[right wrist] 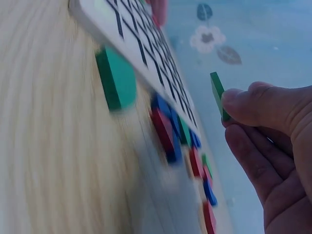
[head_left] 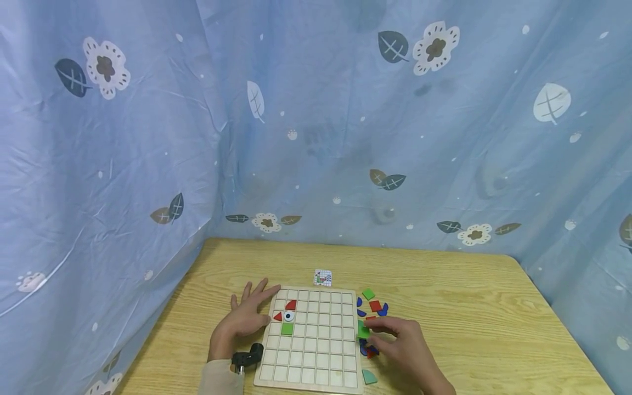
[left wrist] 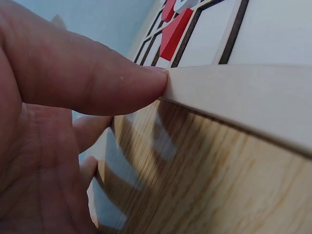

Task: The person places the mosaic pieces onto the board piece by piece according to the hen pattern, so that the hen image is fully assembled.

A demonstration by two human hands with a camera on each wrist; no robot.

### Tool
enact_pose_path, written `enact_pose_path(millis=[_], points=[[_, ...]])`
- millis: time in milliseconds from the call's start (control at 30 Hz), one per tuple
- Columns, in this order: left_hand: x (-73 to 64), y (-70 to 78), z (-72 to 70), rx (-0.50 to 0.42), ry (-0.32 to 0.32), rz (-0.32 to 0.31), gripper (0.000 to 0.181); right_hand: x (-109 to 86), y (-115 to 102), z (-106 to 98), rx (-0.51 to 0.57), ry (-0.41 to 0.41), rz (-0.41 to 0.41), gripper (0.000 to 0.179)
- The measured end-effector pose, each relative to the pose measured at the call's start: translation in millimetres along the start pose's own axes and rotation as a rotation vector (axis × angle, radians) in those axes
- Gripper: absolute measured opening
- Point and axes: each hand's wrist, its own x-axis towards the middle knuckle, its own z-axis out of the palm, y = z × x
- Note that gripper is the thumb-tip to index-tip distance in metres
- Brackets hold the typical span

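Note:
A wooden grid board (head_left: 310, 385) lies on the table. In its upper left cells are a red quarter-round tile (head_left: 291, 305), a red triangle (head_left: 278, 316), a round eye tile (head_left: 289, 316) and a green square (head_left: 287, 328). My left hand (head_left: 244, 317) rests at the board's left side with fingers spread; its thumb (left wrist: 122, 85) touches the board's edge in the left wrist view. Over the right edge, my right hand (head_left: 405, 341) pinches a green tile (right wrist: 218, 95) between thumb and fingers, lifted above the loose pieces.
Loose red, blue and green pieces lie along the board's right side, among them a green square (head_left: 368, 294), a red square (head_left: 376, 305) and a green quarter-round (head_left: 368, 377). A small pattern card (head_left: 323, 277) lies behind the board. A blue curtain (head_left: 316, 137) hangs beyond the table.

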Motion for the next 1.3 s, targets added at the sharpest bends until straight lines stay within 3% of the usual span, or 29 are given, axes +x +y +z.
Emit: enact_pose_path(millis=[367, 867, 1300], points=[[0.8, 2.6, 0.8, 0.018, 0.011, -0.004, 0.082, 18.8, -21.2, 41.9, 0.076, -0.098, 0.021, 0.022], [0.1, 2.5, -1.3, 0.016, -0.004, 0.019, 0.082, 38.6, -43.9, 87.3, 0.116, -0.197, -0.083, 0.024], [0.2, -0.6, -1.3, 0.019, -0.008, 0.016, 0.08, 51.7, -56.1, 114.8, 0.092, -0.273, -0.146, 0.02]])
